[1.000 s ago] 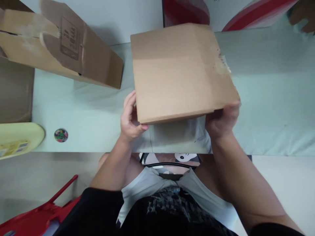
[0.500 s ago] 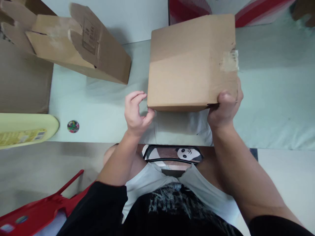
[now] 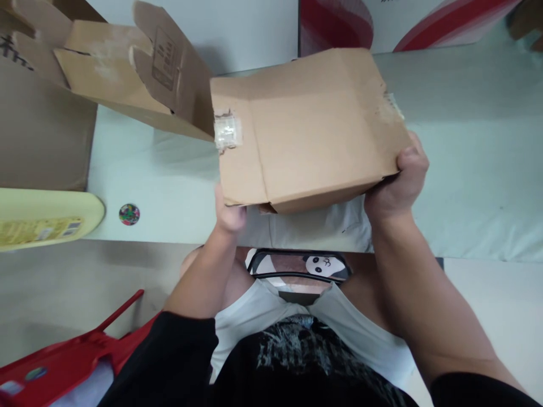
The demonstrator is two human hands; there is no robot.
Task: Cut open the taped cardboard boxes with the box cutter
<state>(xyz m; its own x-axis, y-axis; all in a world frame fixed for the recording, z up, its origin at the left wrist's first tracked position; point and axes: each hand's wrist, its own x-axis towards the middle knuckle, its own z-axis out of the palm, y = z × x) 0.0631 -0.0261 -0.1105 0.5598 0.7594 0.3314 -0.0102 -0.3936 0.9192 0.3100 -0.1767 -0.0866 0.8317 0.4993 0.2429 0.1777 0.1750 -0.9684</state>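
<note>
A brown cardboard box is tilted above the table in front of me, with torn clear tape on its left and right ends. A crease runs down its left side, where a panel stands out to the left. My left hand grips the lower left corner of that panel, its fingers mostly hidden behind the cardboard. At the lower right corner my right hand is closed round the box, thumb on top.
Another cardboard box, flaps up, stands at the left beside a larger carton. A pale yellow bottle and a round colourful sticker are on the left of the table. A red chair stands lower left.
My left hand has gone from a loose curl beside the box to a hold on its left panel, which now reaches further left and shows tape. The box has turned and tilted.
</note>
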